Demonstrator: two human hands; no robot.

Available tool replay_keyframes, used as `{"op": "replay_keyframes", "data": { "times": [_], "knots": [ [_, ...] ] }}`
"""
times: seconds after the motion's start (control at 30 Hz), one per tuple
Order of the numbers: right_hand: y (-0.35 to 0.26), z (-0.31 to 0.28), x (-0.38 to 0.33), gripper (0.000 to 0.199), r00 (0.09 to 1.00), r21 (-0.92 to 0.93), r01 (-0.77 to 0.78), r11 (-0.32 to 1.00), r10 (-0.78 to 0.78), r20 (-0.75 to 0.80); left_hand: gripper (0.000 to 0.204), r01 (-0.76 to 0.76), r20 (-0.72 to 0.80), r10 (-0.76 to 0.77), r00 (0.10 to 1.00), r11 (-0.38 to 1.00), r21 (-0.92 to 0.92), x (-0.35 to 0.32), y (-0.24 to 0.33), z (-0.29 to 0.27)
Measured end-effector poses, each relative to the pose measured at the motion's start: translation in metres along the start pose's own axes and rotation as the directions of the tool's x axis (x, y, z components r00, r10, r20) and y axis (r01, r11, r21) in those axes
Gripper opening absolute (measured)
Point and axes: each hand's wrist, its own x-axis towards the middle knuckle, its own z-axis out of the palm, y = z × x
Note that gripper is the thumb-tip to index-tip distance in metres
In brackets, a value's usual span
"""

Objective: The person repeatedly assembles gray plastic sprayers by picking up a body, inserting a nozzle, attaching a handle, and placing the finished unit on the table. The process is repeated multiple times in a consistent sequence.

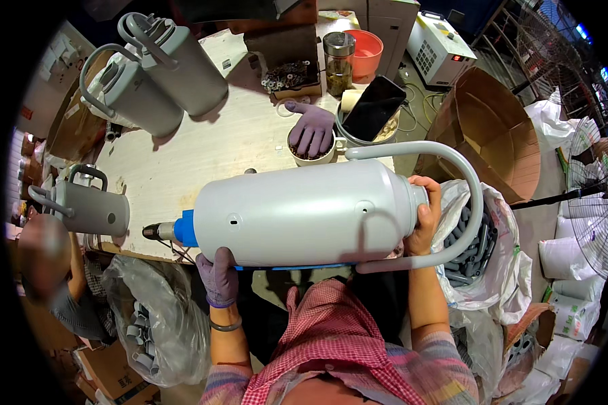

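A big light-grey thermos jug (297, 212) lies on its side across the near edge of the table, its long curved carrying handle (471, 196) looping out to the right. My bare right hand (422, 219) is wrapped round the jug's neck at the right end. My left hand (218, 277), in a lavender glove, grips the near side of the body close to its left end. Left of the jug's base a blue fixture (184, 228) joins a dark and silver cylindrical tool (159, 232). Part of a blue support shows under the jug.
Two grey jugs (182, 67) stand at the far left; a smaller one (91, 209) is nearer. Beyond my jug are a lavender glove (312, 128) on a white cup, a phone (375, 108), a glass jar (338, 64) and a box of small parts (294, 81). Bags of grey parts (469, 250) flank me.
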Motion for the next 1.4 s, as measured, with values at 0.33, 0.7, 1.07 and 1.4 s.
{"op": "replay_keyframes", "data": {
  "times": [0.33,0.7,1.07,1.4],
  "knots": [
    [0.004,0.002,0.001,0.06,1.0,-0.022,0.0,1.0,0.0,-0.002,0.029,0.015,-0.024,-0.016,1.0,0.999,-0.046,0.002,0.001,-0.002],
    [0.017,-0.113,-0.025,0.061,0.94,-0.474,0.014,0.881,0.149,0.306,0.053,0.04,-0.036,-0.038,0.999,0.997,0.059,-0.003,-0.019,-0.025],
    [0.121,-0.438,-0.073,0.062,0.521,-0.618,-0.762,-0.194,0.382,-0.763,0.055,-0.001,0.037,-0.001,0.999,0.998,0.057,0.0,-0.011,-0.016],
    [-0.04,-0.374,-0.094,0.056,0.638,-0.897,-0.427,-0.11,0.666,-0.386,0.058,0.039,0.051,-0.045,0.998,0.993,0.115,-0.003,0.0,-0.009]
  ]
}}
